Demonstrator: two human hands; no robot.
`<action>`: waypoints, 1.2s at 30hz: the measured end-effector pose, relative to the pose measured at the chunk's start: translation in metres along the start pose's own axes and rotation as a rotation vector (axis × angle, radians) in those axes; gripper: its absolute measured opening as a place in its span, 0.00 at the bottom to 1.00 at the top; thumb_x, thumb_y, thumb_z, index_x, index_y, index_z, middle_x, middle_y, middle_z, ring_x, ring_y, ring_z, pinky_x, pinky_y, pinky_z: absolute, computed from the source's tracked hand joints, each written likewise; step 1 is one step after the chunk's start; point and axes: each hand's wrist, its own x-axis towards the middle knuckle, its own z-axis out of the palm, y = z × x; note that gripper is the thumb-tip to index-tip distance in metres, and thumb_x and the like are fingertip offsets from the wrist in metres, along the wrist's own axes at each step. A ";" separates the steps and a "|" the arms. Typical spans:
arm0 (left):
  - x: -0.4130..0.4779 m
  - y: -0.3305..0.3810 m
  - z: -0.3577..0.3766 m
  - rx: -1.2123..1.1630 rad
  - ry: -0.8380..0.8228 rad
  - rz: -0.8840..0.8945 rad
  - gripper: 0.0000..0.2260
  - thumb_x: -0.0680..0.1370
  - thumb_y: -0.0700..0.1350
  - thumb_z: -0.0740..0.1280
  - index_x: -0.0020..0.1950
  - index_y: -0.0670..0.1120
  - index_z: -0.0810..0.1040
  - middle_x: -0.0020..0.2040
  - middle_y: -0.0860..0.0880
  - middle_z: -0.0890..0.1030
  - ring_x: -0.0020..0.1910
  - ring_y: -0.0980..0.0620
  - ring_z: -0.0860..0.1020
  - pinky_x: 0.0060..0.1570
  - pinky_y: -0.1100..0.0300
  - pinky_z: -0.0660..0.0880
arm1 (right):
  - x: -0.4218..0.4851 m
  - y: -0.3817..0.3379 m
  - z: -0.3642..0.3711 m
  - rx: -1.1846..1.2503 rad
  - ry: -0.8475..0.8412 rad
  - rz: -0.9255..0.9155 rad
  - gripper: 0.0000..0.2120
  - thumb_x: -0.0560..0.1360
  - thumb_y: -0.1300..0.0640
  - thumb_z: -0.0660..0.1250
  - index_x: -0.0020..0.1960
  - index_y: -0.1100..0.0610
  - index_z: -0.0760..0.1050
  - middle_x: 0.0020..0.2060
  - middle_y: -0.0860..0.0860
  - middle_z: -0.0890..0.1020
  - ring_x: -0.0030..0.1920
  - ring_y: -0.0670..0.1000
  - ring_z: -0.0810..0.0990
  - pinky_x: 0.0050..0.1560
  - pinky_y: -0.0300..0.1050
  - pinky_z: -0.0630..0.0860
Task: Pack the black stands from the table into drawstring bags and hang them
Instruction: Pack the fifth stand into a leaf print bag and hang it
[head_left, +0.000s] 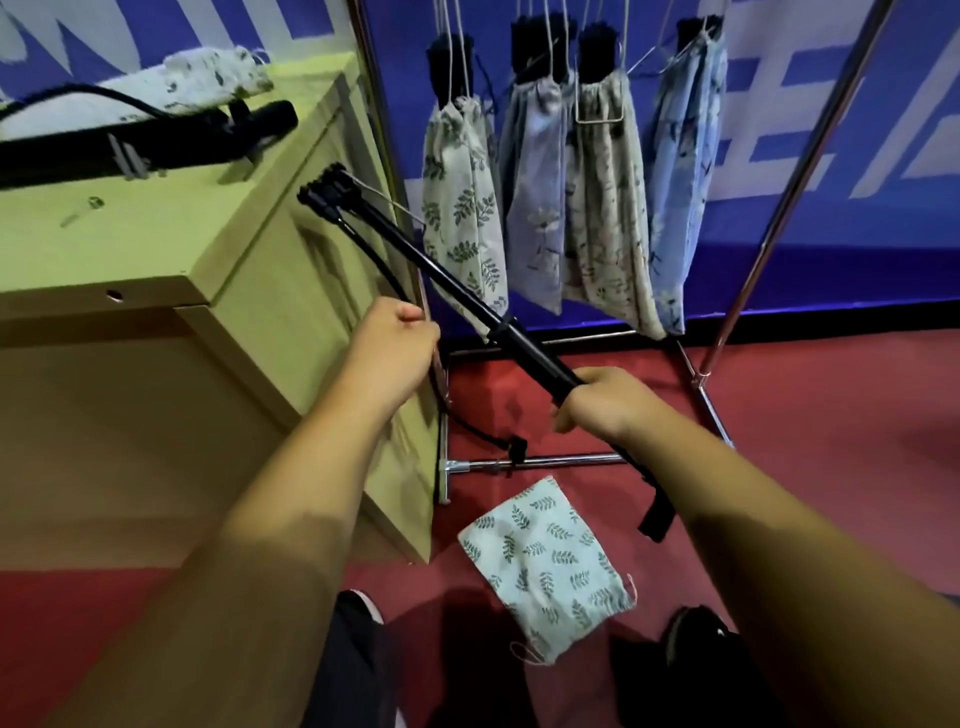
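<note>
Floor, nearest: a leaf-print drawstring bag (545, 566) is lying flat on the red floor in front of the person's shoes, mouth slack, nothing in it as far as I can tell; no hand is touching it.

Hands: the right hand (597, 402) is gripping the shaft of a black stand (415, 260), fingers wrapped round it; the stand is slanting up and away to the left, its short end poking out below the right forearm, its folded head hanging in the air just off the corner of the surface (156, 249); the left hand (389, 348) is closed round a thin black strand (374, 265) that is running from the stand's head, through the fist and on down toward the floor; cord or loose leg, I cannot tell.

Judgement: the person is tidying this stand ahead of bagging; next move calls for gathering the strand against the shaft, then freeing one hand to lift the floor bag and open its mouth.

Surface: a second black stand (156, 140) is lying across the top, waiting; a crumpled printed bag (208, 78) is sitting behind it.

Farthest: four filled bags, the first leaf-patterned (462, 208), are hanging by their strings from the metal rack (545, 460), black tops showing; by my reckoning at least two stands left to pack and hang.
</note>
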 end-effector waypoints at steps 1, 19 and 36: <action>0.006 0.000 -0.002 0.018 0.022 -0.049 0.03 0.73 0.47 0.66 0.41 0.49 0.74 0.38 0.44 0.79 0.39 0.48 0.77 0.43 0.51 0.76 | 0.002 0.000 0.001 -0.017 -0.005 0.008 0.06 0.66 0.66 0.75 0.40 0.56 0.86 0.39 0.51 0.89 0.47 0.54 0.86 0.55 0.48 0.80; 0.043 -0.002 -0.021 -0.185 0.243 0.090 0.42 0.77 0.52 0.69 0.86 0.58 0.48 0.45 0.59 0.81 0.46 0.48 0.87 0.54 0.47 0.84 | 0.004 0.001 0.009 -0.096 0.080 0.049 0.11 0.65 0.66 0.70 0.39 0.51 0.85 0.36 0.49 0.88 0.47 0.55 0.85 0.54 0.50 0.81; 0.046 -0.012 -0.003 -0.269 0.153 0.171 0.13 0.80 0.56 0.68 0.60 0.57 0.67 0.41 0.51 0.88 0.39 0.51 0.86 0.54 0.40 0.84 | -0.005 0.010 0.013 -0.115 0.059 -0.027 0.14 0.68 0.68 0.65 0.46 0.53 0.85 0.33 0.52 0.85 0.37 0.54 0.81 0.38 0.43 0.73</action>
